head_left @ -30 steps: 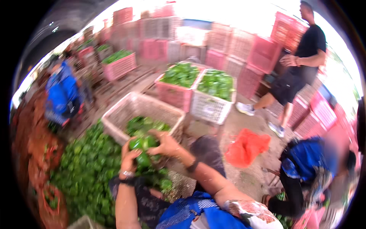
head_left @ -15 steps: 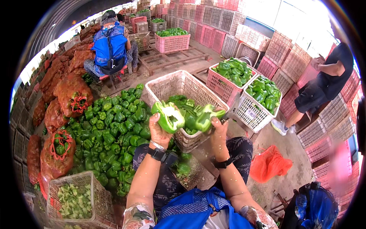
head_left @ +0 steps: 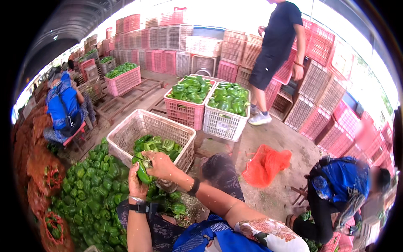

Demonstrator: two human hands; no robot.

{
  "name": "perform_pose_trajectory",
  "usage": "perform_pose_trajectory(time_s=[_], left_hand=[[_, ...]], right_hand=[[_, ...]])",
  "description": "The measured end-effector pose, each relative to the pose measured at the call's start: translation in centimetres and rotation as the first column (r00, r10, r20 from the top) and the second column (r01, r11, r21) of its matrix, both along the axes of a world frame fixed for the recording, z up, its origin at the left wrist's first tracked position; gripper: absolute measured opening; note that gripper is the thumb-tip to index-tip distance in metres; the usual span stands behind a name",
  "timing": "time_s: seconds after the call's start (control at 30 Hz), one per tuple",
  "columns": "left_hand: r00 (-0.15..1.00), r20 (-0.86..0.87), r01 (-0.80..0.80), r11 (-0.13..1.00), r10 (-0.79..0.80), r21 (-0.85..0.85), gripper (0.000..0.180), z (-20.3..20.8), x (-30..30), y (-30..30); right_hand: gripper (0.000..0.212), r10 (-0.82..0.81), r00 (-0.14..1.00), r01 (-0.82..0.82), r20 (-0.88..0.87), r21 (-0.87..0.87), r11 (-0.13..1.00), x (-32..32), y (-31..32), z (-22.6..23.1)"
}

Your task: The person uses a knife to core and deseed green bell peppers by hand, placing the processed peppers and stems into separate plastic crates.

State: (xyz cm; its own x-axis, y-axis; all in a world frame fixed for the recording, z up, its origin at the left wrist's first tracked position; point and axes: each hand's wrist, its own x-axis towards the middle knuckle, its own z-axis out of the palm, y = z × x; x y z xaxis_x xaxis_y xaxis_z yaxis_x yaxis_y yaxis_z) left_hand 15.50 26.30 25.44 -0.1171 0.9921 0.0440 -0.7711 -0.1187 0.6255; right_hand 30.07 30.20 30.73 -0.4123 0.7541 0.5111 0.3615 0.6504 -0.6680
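My left hand (head_left: pixel 137 185) is closed around a green bell pepper piece (head_left: pixel 144 173), holding it over the near edge of a cream plastic crate (head_left: pixel 126 133). From the right, my right hand (head_left: pixel 163 166) reaches across, its fingers closed on the top of the pepper at a pale patch. What lies under those fingers is hidden. Inside the crate are several cut green bell peppers (head_left: pixel 168 145), some with pale insides showing. A big heap of whole green bell peppers (head_left: pixel 94 193) lies on the floor to my left.
Beyond my crate stand a full pink crate (head_left: pixel 184 109) and a full white crate (head_left: pixel 222 122). An orange mesh bag (head_left: pixel 268 166) lies on the floor at right. One person (head_left: pixel 279 50) stands behind it; seated co-workers (head_left: pixel 344 185) are at lower right and far left. Stacked crates (head_left: pixel 319 92) line the back.
The view has turned to the right. My hands, earlier apart with a pepper half in each, are together on one pepper piece. The right hand no longer holds its separate half.
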Motion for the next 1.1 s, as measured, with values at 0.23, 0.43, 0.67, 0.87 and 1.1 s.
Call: perform_pose_trajectory(time_s=[0.23, 0.43, 0.67, 0.87, 1.1], left_hand=[[0.964, -0.214, 0.155, 0.987, -0.160, -0.040, 0.053, 2.1, 2.4, -0.9], [0.968, -0.188, 0.159, 0.985, -0.168, -0.060, 0.052, 1.6, 1.2, -2.0], [0.980, -0.126, 0.136, 0.983, -0.152, -0.126, 0.036, 0.0, 2.3, 0.2], [0.989, -0.104, 0.086, 0.979, -0.106, -0.184, 0.034, -0.8, 2.2, 2.0], [0.999, -0.045, -0.009, 0.987, 0.002, -0.158, 0.047, 1.2, 5.6, 2.8]], right_hand=[[0.045, -0.104, 0.992, 0.096, -0.072, -0.111, 0.989, 2.2, 0.9, -2.0], [0.028, 0.007, 0.906, -0.222, -0.423, -0.461, 0.859, 2.4, 0.5, -1.9], [0.037, -0.208, 0.904, 0.001, -0.374, -0.484, 0.875, 1.7, 1.7, -4.3], [0.037, -0.304, 0.894, 0.146, -0.330, -0.427, 0.892, 0.4, 2.9, -4.5], [0.022, -0.446, 0.631, 0.030, -0.634, -0.554, 0.832, 5.3, 5.8, -5.9]])
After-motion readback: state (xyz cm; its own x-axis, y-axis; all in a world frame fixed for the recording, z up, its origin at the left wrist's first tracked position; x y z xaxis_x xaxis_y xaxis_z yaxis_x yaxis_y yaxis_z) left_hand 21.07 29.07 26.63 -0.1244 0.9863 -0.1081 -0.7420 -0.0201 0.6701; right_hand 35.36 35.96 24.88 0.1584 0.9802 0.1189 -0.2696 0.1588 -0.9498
